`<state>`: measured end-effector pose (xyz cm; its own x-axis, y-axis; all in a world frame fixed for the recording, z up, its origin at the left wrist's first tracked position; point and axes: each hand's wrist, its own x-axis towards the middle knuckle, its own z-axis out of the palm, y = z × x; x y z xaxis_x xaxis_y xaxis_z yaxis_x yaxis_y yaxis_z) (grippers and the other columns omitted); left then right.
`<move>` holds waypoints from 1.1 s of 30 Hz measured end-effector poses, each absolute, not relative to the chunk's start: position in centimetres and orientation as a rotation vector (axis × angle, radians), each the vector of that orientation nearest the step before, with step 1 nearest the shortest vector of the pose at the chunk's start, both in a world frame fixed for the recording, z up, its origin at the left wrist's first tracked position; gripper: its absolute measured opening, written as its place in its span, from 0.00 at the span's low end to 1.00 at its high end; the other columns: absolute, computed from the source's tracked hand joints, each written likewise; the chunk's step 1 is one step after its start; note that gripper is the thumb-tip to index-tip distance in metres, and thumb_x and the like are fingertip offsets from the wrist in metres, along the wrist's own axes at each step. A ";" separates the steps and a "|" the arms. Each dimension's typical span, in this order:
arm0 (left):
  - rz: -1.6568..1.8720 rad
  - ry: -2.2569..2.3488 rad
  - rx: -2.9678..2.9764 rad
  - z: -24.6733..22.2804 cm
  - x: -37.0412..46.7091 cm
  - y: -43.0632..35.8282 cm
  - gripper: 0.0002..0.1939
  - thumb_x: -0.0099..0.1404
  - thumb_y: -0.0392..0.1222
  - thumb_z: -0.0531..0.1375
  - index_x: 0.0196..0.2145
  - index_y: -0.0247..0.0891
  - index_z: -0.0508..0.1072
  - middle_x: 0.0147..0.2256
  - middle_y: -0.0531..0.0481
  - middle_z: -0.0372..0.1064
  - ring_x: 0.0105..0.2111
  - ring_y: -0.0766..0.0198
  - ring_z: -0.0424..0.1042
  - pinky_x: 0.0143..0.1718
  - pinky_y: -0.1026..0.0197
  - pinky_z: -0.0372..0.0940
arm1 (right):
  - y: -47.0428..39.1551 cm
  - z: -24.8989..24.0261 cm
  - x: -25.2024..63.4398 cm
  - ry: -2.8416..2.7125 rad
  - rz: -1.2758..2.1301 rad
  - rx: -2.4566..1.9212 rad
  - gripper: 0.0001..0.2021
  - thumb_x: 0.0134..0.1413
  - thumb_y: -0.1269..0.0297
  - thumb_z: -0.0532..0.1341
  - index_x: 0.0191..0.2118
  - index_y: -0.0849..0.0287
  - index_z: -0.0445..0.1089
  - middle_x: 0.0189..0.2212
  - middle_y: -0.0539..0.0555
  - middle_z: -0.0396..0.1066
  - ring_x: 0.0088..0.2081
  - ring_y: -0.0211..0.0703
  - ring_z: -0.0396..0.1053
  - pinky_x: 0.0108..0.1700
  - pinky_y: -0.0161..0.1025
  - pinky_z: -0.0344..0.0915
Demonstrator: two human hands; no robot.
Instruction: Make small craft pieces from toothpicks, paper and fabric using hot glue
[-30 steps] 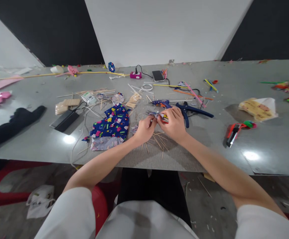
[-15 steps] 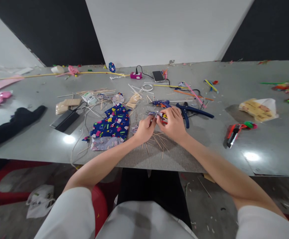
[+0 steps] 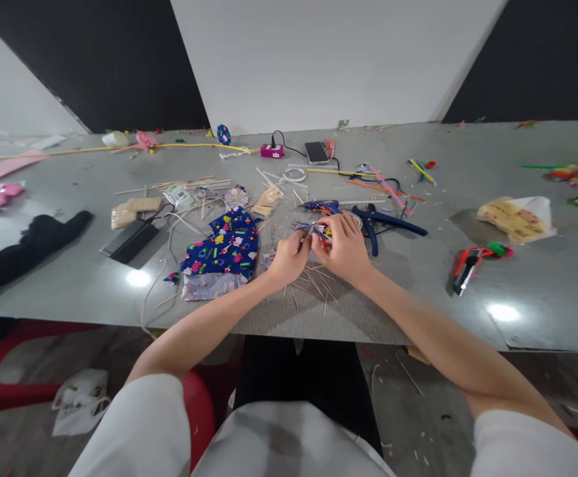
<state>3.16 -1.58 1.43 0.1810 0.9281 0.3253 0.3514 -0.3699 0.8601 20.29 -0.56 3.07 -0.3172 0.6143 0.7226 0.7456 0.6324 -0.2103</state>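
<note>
A small piece of patterned fabric point(image 3: 311, 228) is pinched between my two hands above the table. My left hand point(image 3: 290, 257) has its thumb and fingers closed on the fabric's left side. From the right, my right hand point(image 3: 345, 246) grips it with closed fingertips. Thin wooden sticks point(image 3: 319, 285) lie scattered beneath the hands. Just beyond them is a blue glue gun point(image 3: 321, 206). Dark blue patterned cloth point(image 3: 224, 246) lies to the left, its paler underside folded up at the near edge.
Dark-handled pliers point(image 3: 393, 220) lie right of my hands, with a red and black cutter point(image 3: 466, 270) farther right. A black box point(image 3: 130, 240) with cables sits left. A phone point(image 3: 316, 152) and purple adapter point(image 3: 272, 151) are at the back.
Both hands have stayed in nearly the same place. The fabric piece between the fingertips has shifted slightly, and more of it shows now.
</note>
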 end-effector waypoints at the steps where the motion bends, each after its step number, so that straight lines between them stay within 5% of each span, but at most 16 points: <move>1: 1.173 1.205 1.835 1.4 3.2 -1.6 0.15 0.77 0.43 0.53 0.30 0.41 0.64 0.20 0.56 0.63 0.21 0.67 0.65 0.28 0.64 0.56 | -0.6 3.1 20.3 -2.038 -0.210 -1.062 0.09 0.68 0.59 0.58 0.49 0.55 0.66 0.42 0.60 0.74 0.47 0.58 0.71 0.51 0.54 0.66; 23: 1.200 1.199 1.867 0.9 3.2 -1.4 0.17 0.78 0.44 0.54 0.29 0.41 0.64 0.21 0.55 0.63 0.21 0.67 0.64 0.28 0.63 0.55 | -0.6 3.0 20.4 -2.060 -0.213 -1.070 0.09 0.69 0.61 0.58 0.50 0.56 0.67 0.43 0.60 0.75 0.47 0.57 0.71 0.51 0.53 0.66; 33: 1.226 1.281 1.914 0.9 3.0 -1.1 0.12 0.77 0.42 0.55 0.35 0.38 0.71 0.23 0.55 0.67 0.23 0.68 0.65 0.29 0.64 0.54 | -0.3 2.7 20.4 -1.989 -0.255 -1.076 0.07 0.68 0.61 0.61 0.47 0.55 0.70 0.42 0.59 0.78 0.47 0.56 0.73 0.52 0.52 0.68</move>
<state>2.97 -1.11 0.94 0.1399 0.9091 0.3924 0.4320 -0.4126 0.8019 20.43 -0.29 2.69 -0.2797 0.5957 0.7529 0.7661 0.6111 -0.1989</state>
